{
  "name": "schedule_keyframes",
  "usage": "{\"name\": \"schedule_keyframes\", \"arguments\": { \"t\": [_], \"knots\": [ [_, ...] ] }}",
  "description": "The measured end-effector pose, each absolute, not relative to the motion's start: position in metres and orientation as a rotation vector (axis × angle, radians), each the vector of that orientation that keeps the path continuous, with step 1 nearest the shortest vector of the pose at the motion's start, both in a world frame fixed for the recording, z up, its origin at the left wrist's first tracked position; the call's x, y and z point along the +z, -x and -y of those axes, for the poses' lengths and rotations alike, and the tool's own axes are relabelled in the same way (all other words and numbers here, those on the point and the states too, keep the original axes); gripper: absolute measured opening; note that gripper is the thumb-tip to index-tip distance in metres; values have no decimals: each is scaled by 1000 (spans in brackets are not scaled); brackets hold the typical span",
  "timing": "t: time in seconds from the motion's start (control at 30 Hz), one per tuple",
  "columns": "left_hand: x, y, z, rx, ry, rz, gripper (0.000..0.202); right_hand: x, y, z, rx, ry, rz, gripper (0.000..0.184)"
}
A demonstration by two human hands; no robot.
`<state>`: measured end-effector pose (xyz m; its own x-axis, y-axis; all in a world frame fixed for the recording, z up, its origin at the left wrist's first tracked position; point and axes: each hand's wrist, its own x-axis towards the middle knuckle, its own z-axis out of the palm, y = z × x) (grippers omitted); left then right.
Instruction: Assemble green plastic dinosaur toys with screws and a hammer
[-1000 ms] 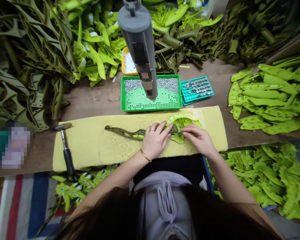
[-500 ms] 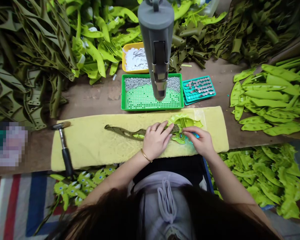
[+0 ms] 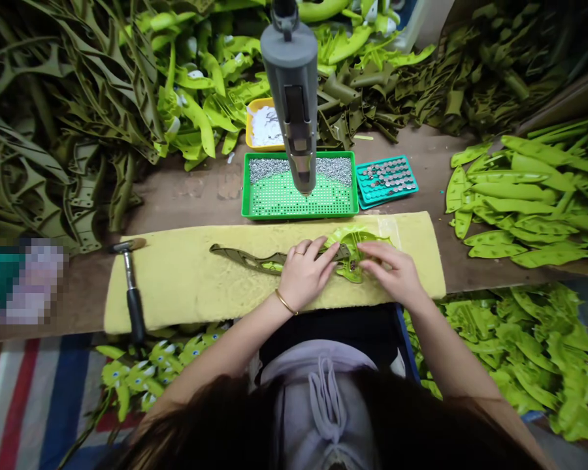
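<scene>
An olive, curved plastic part (image 3: 240,257) and a lime-green plastic shell (image 3: 353,273) lie together on the yellow towel (image 3: 176,281). My left hand (image 3: 306,274) presses over the olive part's right end with curved fingers, holding it down against the shell. At the shell's right side is my right hand (image 3: 394,271), its thumb and forefinger apart, with nothing visible between them. Small dark details show inside the shell near my right thumb, too small to name. Part of the shell is hidden under my fingers.
A grey electric screwdriver (image 3: 294,111) hangs over the green tray (image 3: 298,214) of screws. Right of it sits a teal tray (image 3: 387,183) of small round metal pieces. A hammer (image 3: 132,287) rests on the towel's left end. Lime pieces (image 3: 534,196) and olive pieces (image 3: 73,163) are heaped around.
My right thumb and forefinger have parted from a pinch at the shell. A cyan glow beneath that hand has gone. My left hand stays on the olive part.
</scene>
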<state>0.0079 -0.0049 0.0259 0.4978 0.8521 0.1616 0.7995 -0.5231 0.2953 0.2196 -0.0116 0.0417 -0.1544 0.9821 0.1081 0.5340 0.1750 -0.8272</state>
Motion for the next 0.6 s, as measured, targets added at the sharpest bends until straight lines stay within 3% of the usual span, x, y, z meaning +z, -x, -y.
{"name": "schedule_keyframes", "arguments": {
  "t": [0.13,0.43,0.53,0.6],
  "knots": [
    [39,-7,1,311,-2622,-1395,39,42,-223,-14,659,1393,2046,19],
    [26,0,-14,292,-2584,-1257,42,22,-221,-29,632,1401,2291,17],
    [24,13,0,472,-2597,-1336,37,22,-223,-28,650,1381,2282,17],
    [24,28,13,854,-2425,-1585,30,20,-224,-27,645,1383,2222,18]
  ]
}}
